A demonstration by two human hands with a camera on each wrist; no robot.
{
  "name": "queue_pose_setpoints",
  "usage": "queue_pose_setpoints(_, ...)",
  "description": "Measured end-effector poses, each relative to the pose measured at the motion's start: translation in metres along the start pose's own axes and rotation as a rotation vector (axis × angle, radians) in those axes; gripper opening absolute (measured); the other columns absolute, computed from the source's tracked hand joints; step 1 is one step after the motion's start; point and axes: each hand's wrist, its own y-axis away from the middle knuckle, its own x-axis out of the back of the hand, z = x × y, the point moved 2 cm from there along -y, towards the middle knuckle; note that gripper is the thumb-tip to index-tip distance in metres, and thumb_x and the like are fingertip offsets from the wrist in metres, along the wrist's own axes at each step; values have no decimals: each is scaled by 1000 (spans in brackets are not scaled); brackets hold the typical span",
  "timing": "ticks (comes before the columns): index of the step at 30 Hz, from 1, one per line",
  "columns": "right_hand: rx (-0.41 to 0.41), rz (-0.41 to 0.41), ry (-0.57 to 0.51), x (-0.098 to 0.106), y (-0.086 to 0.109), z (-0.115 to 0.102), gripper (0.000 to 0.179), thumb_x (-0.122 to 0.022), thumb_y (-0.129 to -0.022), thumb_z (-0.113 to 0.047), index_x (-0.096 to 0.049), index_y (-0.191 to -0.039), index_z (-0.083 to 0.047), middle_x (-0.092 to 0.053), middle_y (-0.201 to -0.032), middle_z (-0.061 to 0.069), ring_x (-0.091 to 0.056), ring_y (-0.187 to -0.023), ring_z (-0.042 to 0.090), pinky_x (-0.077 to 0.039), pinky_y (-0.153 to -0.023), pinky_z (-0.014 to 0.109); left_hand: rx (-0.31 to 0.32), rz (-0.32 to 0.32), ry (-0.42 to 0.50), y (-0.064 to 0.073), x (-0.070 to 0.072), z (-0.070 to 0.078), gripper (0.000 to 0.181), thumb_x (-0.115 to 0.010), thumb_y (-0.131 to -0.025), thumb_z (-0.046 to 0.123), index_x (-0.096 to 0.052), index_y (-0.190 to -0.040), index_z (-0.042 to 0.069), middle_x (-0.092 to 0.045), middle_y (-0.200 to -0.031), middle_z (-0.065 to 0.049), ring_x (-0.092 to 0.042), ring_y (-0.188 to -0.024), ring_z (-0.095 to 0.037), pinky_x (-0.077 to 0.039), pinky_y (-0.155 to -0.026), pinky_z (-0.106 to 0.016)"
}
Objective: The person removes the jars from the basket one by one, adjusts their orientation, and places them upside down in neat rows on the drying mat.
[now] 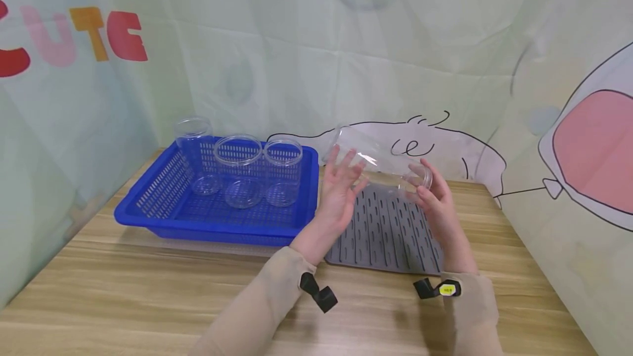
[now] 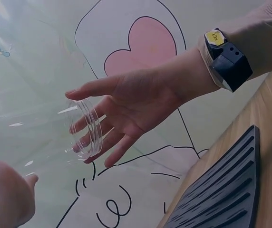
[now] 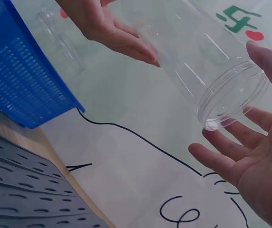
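Observation:
A clear plastic jar (image 1: 378,150) is held tilted in the air above a grey ridged mat (image 1: 383,229), its threaded mouth to the right. My right hand (image 1: 440,205) grips the mouth end, thumb on one side of the rim (image 2: 86,128) and fingers on the other. Against the jar's other end lies my left hand (image 1: 338,194), its fingers mostly straight and spread as they support the wall. The right wrist view shows the left hand (image 3: 112,35) with its fingers along the jar's side. No lid is visible on this jar.
To the left stands a blue plastic basket (image 1: 207,228) with slotted walls. Three clear jars stand upright inside: a tall one (image 1: 193,144), a wide one (image 1: 238,161) and a narrower one (image 1: 283,166). A printed curtain (image 1: 296,70) hangs behind the wooden table (image 1: 148,284).

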Motion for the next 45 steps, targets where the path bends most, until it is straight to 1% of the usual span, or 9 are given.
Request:
queue_pose_setpoints(3,9,0,-10,11,3,-2,49,-52,-100,-16,-41,-147,-22,-50,-140,-3,-56,-122,11,-52,-96,23,0,-2,-26,-2,-9,-2,74,-52,-94,-8,-21,-156,19,-35,-156,-14,-42,-138,-36,-34,-114,-53)
queue_pose_setpoints(9,-30,12,110,43,12,-3,61,-55,-100,-29,-29,-153,-15,-51,-138,-8,-53,-124,4,-48,-97,16,-46,-40,-90,-6,-21,-11,77,-55,-90,-13,-29,-154,20,-39,-154,-12,-42,-139,-32,-41,-111,-46)
queue_pose_setpoints(19,-271,223,315,98,32,8,66,-62,-96,-11,-27,-151,3,-53,-123,-18,-55,-107,-10,-45,-88,4,-25,-60,-223,-14,-38,-34,86,-66,-84,-12,-28,-154,22,-44,-151,-2,-38,-142,-27,-35,-115,-44)
queue_pose_setpoints(27,-441,281,365,125,47,34,65,-56,-97,-3,-19,-148,15,-57,-101,-30,-57,-93,-17,-47,-82,4,0,-135,-351,-19,-47,-52,86,-70,-81,-10,-37,-149,30,-44,-150,9,-40,-139,-20,-44,-108,-40)
queue_pose_setpoints(30,-532,268,444,129,51,42,64,-53,-98,-1,-19,-149,14,-64,-125,-3,-54,-93,-18,-45,-81,2,-5,-160,-417,-20,-50,-58,87,-72,-80,-9,-37,-149,29,-44,-151,7,-43,-137,-21,-45,-108,-41)
queue_pose_setpoints(34,-650,246,546,132,56,50,63,-50,-99,-3,-18,-152,8,-29,-155,28,-54,-115,-1,-45,-85,3,-20,-174,-524,-21,-52,-68,87,-76,-78,-4,-38,-149,27,-45,-151,1,-43,-138,-18,-40,-112,-40)
queue_pose_setpoints(38,-710,232,567,134,58,57,61,-45,-98,1,-18,-152,6,-28,-155,27,-51,-121,6,-46,-86,4,-28,-177,-582,-24,-53,-78,88,-79,-76,0,-38,-149,29,-46,-150,3,-43,-138,-15,-36,-115,-37)
queue_pose_setpoints(41,-709,234,541,135,59,61,61,-44,-96,6,-19,-151,8,-29,-154,30,-51,-105,-9,-46,-83,3,-14,-170,-608,-26,-53,-84,89,-80,-75,1,-38,-149,30,-46,-150,5,-43,-138,-14,-36,-115,-36)
queue_pose_setpoints(45,-715,257,480,137,61,64,62,-45,-93,12,-19,-150,12,-24,-153,33,-50,-91,-15,-48,-83,6,8,-169,-638,-28,-54,-92,90,-80,-76,2,-36,-151,26,-43,-152,5,-40,-140,-13,-34,-116,-34)
